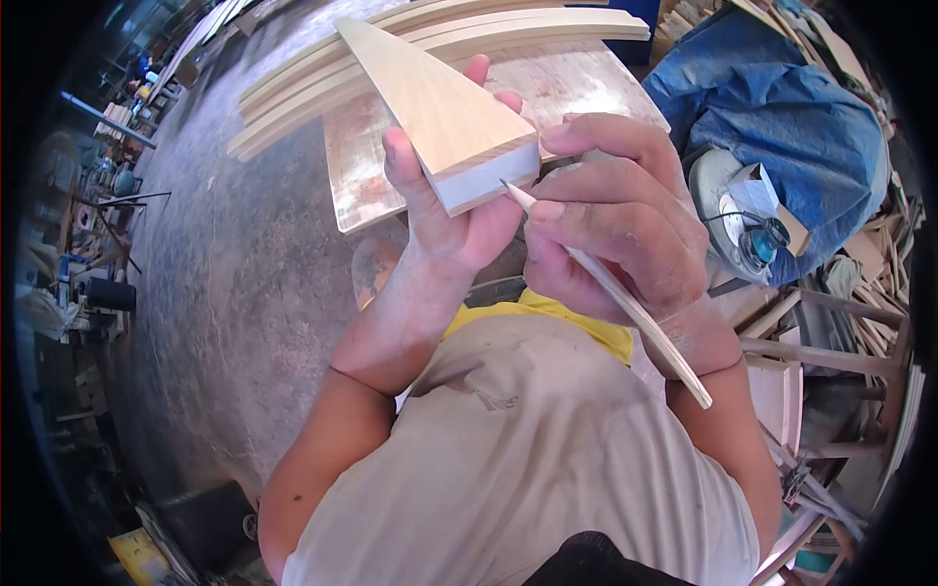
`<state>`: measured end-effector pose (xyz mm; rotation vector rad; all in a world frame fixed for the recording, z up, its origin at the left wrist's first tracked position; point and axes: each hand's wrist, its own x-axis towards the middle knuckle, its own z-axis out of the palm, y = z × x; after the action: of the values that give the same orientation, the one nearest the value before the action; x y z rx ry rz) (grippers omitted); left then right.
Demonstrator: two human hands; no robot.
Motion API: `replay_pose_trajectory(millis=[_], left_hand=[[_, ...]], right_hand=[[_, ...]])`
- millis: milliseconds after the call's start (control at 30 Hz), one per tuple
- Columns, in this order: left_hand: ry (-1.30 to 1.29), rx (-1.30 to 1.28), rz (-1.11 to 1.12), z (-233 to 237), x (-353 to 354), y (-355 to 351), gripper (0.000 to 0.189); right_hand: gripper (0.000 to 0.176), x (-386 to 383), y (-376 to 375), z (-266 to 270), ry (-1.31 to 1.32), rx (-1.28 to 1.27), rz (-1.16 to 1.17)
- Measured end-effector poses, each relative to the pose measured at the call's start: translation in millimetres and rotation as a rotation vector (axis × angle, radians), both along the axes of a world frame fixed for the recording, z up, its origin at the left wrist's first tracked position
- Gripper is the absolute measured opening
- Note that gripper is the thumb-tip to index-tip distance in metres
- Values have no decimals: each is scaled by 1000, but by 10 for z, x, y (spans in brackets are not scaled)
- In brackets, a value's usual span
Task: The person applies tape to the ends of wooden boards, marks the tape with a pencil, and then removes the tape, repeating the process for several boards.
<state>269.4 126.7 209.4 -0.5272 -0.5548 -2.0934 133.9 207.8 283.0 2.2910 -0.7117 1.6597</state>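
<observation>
Centrally, the right hand (620, 220) pinches the pencil (635, 313), its tip at the pale end face of the wooden wedge (440, 103), which the left hand (445, 210) grips from beneath, above the desk (362, 190), where long wooden strips (322, 88) lie across the far edge.
</observation>
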Motion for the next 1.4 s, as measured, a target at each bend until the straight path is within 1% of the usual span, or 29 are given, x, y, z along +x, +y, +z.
replay_pose_trajectory(millis=[33,200,267,300,500,567,667,767,867,967,1033,1200,1267,1300,1333,1367,1400], left_hand=[[-9,14,40,7,-7,21,99],[-17,51,44,22,14,56,99],[-2,54,34,34,11,67,98],[-14,67,42,47,11,76,98],[-52,88,88,63,9,111,99],[-55,88,107,77,5,116,100],[-10,129,59,81,-3,109,101],[-16,79,68,65,38,82,101],[-76,103,59,97,70,124,102],[-21,126,27,94,40,93,102],[43,47,-60,65,51,22,102],[41,97,-87,54,56,39,103],[41,116,-84,25,46,24,103],[47,86,-86,-10,50,10,108],[54,53,-83,-38,58,-12,116],[28,72,-84,-50,48,4,114],[-58,163,8,-54,29,84,113]], right_hand=[[30,6,-2,7,-4,2,9],[30,44,-10,0,-6,7,20],[24,51,21,19,7,77,-28],[24,50,18,19,6,81,-25],[23,56,17,21,42,83,-41],[25,59,-5,-1,52,39,-51],[26,34,-16,-6,33,23,-83],[24,15,14,8,86,49,-77],[22,52,-4,-2,80,0,-56],[23,9,16,0,95,42,-87],[24,-49,32,26,85,40,-80],[25,-164,54,101,115,-1,-72],[16,-169,-5,67,-4,23,-20],[16,-200,-56,17,-1,14,-20],[15,-255,-128,-72,-97,79,41],[18,-286,-181,-168,-193,143,108],[21,-278,-203,-264,-321,278,86]])
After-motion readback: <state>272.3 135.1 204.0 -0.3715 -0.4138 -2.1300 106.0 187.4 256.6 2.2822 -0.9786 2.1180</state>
